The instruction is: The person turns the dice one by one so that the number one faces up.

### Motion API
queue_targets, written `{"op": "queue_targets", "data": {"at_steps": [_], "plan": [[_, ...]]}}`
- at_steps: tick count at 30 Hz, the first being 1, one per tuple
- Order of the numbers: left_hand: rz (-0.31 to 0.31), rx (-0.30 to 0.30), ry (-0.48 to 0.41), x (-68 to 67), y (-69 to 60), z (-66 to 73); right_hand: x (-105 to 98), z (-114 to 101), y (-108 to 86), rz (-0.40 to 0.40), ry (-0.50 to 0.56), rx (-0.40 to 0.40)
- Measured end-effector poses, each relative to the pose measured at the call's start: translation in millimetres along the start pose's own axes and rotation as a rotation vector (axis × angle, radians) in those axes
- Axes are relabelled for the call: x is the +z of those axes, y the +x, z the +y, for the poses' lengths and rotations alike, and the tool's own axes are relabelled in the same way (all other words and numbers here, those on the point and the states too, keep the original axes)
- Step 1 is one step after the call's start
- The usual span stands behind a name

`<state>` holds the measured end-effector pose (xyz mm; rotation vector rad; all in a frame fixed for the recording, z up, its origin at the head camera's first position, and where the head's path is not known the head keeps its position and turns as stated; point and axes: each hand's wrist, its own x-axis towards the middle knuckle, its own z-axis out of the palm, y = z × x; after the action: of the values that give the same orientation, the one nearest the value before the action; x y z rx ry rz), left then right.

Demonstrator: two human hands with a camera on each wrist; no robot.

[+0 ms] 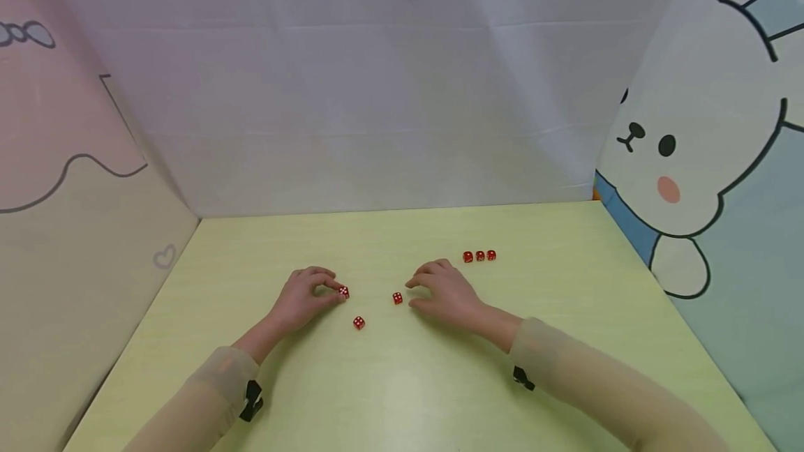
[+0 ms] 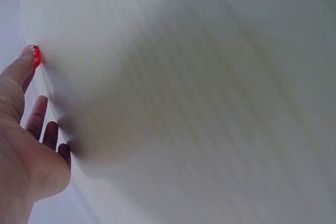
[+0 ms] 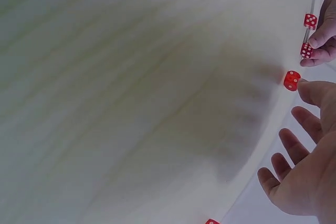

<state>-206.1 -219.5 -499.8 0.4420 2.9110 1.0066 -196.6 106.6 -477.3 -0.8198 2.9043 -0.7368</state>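
Observation:
My left hand (image 1: 309, 298) pinches a red die (image 1: 343, 292) between thumb and index finger, low over the table; the left wrist view shows this die (image 2: 35, 56) at the fingertips. My right hand (image 1: 447, 296) has its fingers spread and relaxed, holding nothing. Just left of its fingertips lies another red die (image 1: 398, 298), which in the right wrist view appears as a die (image 3: 292, 81) close by the thumb; whether they touch I cannot tell. A third red die (image 1: 359, 323) lies on the table nearer to me, below and right of the left hand's die.
A row of three red dice, its middle one (image 1: 480, 256) included, lies beyond my right hand. The pale yellow table (image 1: 389, 396) meets a white cloth (image 1: 377, 89) at the back. Printed cloths hang at left and right, the right one with a cartoon animal (image 1: 703, 173).

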Motion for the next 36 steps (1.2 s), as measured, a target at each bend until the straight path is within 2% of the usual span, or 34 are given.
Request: {"op": "queue_targets", "data": {"at_steps": [8,24,29,36], "plan": [[-0.006,-0.009,0.009,0.8,0.4,-0.7,7.6,-1.8,10.9,-0.011,-0.029,0.009],[-0.024,-0.005,0.020,-1.4,1.0,1.4,13.8,-6.8,22.4,-0.024,-0.020,-0.007],[-0.027,-0.008,0.026,-0.9,1.3,0.1,12.0,-6.6,20.4,-0.006,-0.031,0.001],[-0.022,-0.008,0.030,-0.6,1.6,-1.0,-1.5,-0.5,8.4,0.048,-0.015,0.013]]}}
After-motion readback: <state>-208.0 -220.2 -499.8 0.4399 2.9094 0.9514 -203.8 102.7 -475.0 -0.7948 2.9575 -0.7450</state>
